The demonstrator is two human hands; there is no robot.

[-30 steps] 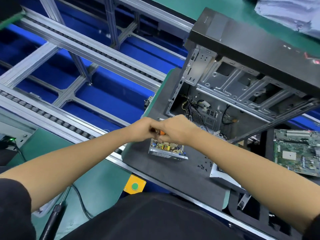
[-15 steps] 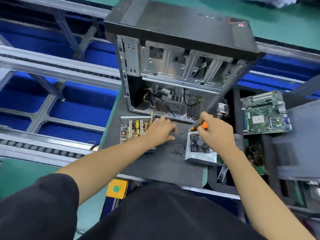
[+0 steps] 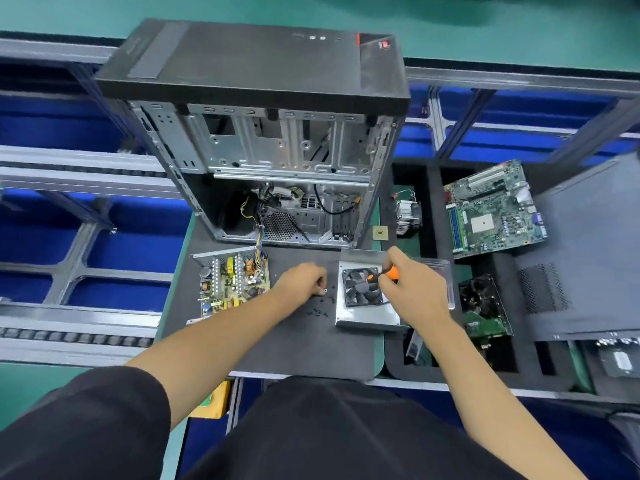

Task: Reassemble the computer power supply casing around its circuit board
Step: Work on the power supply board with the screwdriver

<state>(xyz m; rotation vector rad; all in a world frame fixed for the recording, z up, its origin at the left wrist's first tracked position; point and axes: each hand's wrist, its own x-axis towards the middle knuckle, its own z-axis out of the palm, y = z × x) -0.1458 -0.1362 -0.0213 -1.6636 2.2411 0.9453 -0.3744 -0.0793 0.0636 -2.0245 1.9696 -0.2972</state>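
The power supply's lower casing with its exposed circuit board (image 3: pixel 232 284) lies on the dark mat (image 3: pixel 277 344), wires running back into the tower. To its right lies the silver casing cover with the black fan (image 3: pixel 363 292), fan side up. Small black screws (image 3: pixel 320 311) are scattered between them. My left hand (image 3: pixel 304 282) has its fingers curled down over a small screw (image 3: pixel 325 290) on the mat. My right hand (image 3: pixel 410 289) grips an orange-handled screwdriver (image 3: pixel 384 273) above the fan cover.
An open computer tower (image 3: pixel 263 140) stands behind the mat. On the right a black foam tray (image 3: pixel 429 209) holds a motherboard (image 3: pixel 495 209), a heatsink (image 3: pixel 408 213) and a graphics card (image 3: pixel 485 306). A dark side panel (image 3: pixel 588 258) lies far right. A conveyor frame runs on the left.
Both hands left the circuit board and moved right. My left hand now reaches down among the screws; my right hand carried the screwdriver over the fan cover. The view swung right.
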